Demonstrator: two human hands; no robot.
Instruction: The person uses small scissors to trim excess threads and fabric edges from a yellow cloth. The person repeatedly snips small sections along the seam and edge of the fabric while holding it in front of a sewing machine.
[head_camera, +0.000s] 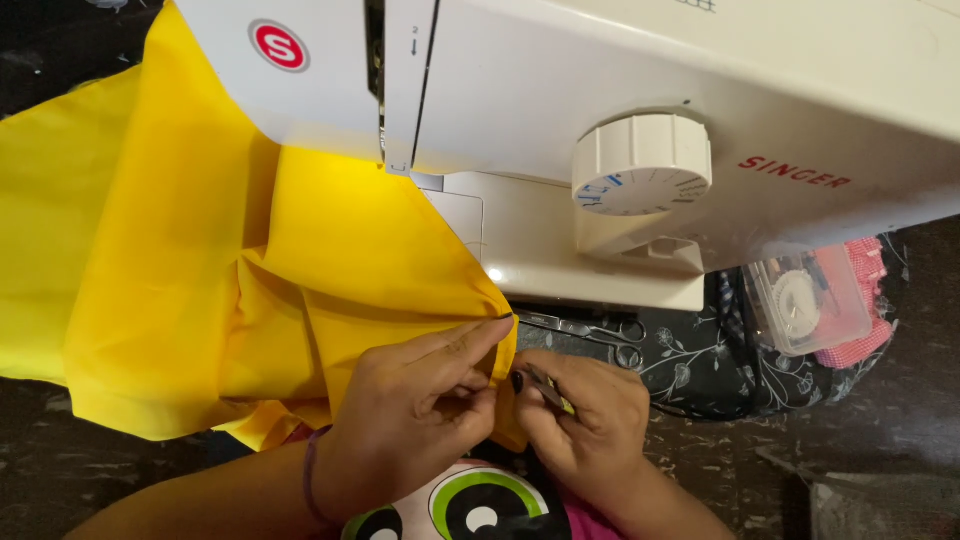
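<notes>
Head view: one yellow fabric (200, 260) edge pinched between left hand (420, 410) fingers (478, 338), while right hand (590, 420) grips one small slim tool (548, 390) just beside.

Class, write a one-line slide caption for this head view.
Both hands, left hand and right hand, pinch yellow fabric before a white sewing machine.

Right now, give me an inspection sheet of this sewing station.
Surface: dark speckled table, partly under a floral cloth.
Job's things: yellow fabric under the white sewing machine.
Clutter: clear plastic box on a pink checked cloth; metal snips.
Hands: left hand pinches the fabric edge; right hand holds a small tool.
Cables: dark cord beside the machine.
Surroundings: nothing seen.
</notes>
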